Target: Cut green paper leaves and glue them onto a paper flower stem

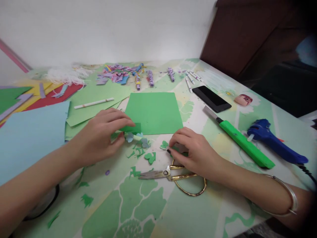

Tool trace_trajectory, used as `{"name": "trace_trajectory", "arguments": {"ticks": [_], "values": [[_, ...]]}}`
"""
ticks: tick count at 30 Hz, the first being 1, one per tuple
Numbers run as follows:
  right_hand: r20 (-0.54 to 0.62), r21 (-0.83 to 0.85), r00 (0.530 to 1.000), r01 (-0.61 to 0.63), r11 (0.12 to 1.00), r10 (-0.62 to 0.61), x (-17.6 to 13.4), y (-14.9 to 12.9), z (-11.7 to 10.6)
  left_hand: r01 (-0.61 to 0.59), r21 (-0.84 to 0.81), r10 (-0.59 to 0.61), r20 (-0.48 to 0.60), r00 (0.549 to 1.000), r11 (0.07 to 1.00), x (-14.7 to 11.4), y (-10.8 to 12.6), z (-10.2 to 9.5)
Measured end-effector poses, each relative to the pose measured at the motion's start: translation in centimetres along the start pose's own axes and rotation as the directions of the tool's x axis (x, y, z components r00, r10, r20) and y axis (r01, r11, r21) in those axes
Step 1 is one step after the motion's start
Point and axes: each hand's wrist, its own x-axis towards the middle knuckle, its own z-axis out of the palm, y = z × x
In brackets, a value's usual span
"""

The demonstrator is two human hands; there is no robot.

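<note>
My left hand is closed around a small dark green paper piece, which shows between thumb and fingers. Beside its fingertips lie light blue paper cutouts. My right hand pinches the edge of a green leaf-shaped paper cutout just above the table. Another green cutout lies between the hands among green scraps. Gold-handled scissors lie partly under my right hand, blades pointing left. Beyond both hands is a flat green paper sheet.
At right lie a green utility knife with its blade out, a blue glue gun and a black phone. At left are a light blue sheet and a white paper stick. Paper scraps pile at the back.
</note>
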Motion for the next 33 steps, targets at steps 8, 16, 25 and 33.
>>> {"name": "trace_trajectory", "arguments": {"ticks": [8, 16, 25, 33], "values": [[0.019, 0.017, 1.000, -0.010, 1.000, 0.010, 0.3, -0.2, 0.3, -0.208, -0.069, 0.205, -0.044, 0.978, 0.976, -0.1, 3.1, 3.0], [0.040, 0.016, 0.999, -0.031, 0.999, 0.030, 0.3, -0.1, 0.4, -0.072, -0.241, 0.102, 0.112, 0.988, 0.968, 2.4, 3.2, 3.8], [0.026, 0.053, 0.997, -0.080, 0.995, 0.079, 0.4, 0.2, 0.4, 0.073, -0.330, -0.004, 0.205, 0.979, 0.941, 3.5, 2.9, 3.6], [0.020, 0.067, 0.994, -0.107, 0.992, 0.106, 0.5, 0.4, 0.5, 0.039, -0.241, 0.017, 0.228, 0.974, 0.970, 4.4, 2.9, 3.7]]}}
